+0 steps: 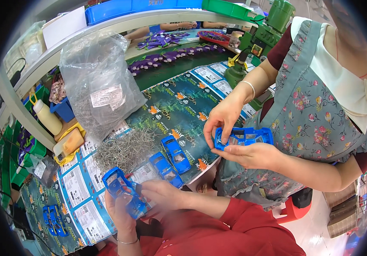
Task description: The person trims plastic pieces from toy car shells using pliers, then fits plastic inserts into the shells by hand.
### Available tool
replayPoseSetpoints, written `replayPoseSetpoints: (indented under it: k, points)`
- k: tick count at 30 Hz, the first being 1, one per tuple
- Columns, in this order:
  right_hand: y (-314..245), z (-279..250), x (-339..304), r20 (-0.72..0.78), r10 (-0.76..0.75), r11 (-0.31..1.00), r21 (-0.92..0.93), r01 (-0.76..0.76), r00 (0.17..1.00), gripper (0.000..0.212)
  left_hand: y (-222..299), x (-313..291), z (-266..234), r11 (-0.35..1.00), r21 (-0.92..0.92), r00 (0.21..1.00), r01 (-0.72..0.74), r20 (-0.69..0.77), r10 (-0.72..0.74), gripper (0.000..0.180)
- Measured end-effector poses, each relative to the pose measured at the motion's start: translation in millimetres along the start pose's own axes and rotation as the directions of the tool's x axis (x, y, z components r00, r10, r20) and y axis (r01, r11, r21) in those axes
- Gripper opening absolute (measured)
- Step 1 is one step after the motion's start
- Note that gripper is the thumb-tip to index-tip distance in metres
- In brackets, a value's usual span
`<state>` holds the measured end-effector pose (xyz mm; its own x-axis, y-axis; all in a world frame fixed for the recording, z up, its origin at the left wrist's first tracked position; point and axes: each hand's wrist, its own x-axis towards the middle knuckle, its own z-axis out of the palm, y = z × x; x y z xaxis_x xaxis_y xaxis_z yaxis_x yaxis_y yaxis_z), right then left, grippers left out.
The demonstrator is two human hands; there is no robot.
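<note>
My left hand (120, 216) grips a blue plastic toy car body (116, 181) by its side, with the hollow underside partly facing up. At the car body's right edge, the fingers of my right hand (164, 194) are pressed together, slightly blurred; whatever they pinch is too small to make out. Just beyond my hands lies a heap of thin metal pins (123, 150). Two more blue car bodies, one farther (176, 154) and one nearer (165, 169), rest on the table to the right of the heap.
A co-worker's hands (243, 149) hold another blue car body (251, 135) at the right. A clear bag of pins (93, 85) stands behind the heap. More blue car bodies (55, 220) lie at the left. Beyond are a bottle (47, 117), purple parts (175, 57) and a green machine (271, 32).
</note>
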<state>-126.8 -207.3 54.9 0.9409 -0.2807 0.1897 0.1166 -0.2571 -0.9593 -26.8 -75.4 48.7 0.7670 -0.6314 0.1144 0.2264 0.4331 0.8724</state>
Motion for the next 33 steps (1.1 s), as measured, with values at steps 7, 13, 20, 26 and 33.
replayPoseSetpoints:
  k: [7,13,20,26,33]
  points:
    - [10,-5,-4,-0.056,-0.019,1.0,-0.022,0.018,0.998,0.017,-5,2,9,1.0,0.008,1.0,0.012,0.021,-0.013,0.051]
    - [20,-10,-5,-0.077,-0.048,0.999,-0.026,0.047,0.996,0.013,-14,7,13,1.0,0.014,0.999,0.023,0.026,-0.023,0.052]
    - [10,-18,-4,-0.048,0.026,0.997,0.077,-0.022,0.999,0.017,-6,12,26,0.984,-0.124,0.989,0.129,-0.052,-0.137,0.03]
    - [10,-13,2,-0.016,-0.024,0.999,-0.039,0.024,1.0,0.014,-21,6,-4,0.967,-0.235,0.995,0.098,0.05,-0.089,0.051]
    - [-3,-18,3,0.015,0.174,0.978,0.116,-0.174,0.985,0.02,-13,9,9,0.881,-0.43,0.98,0.196,0.063,-0.187,0.044]
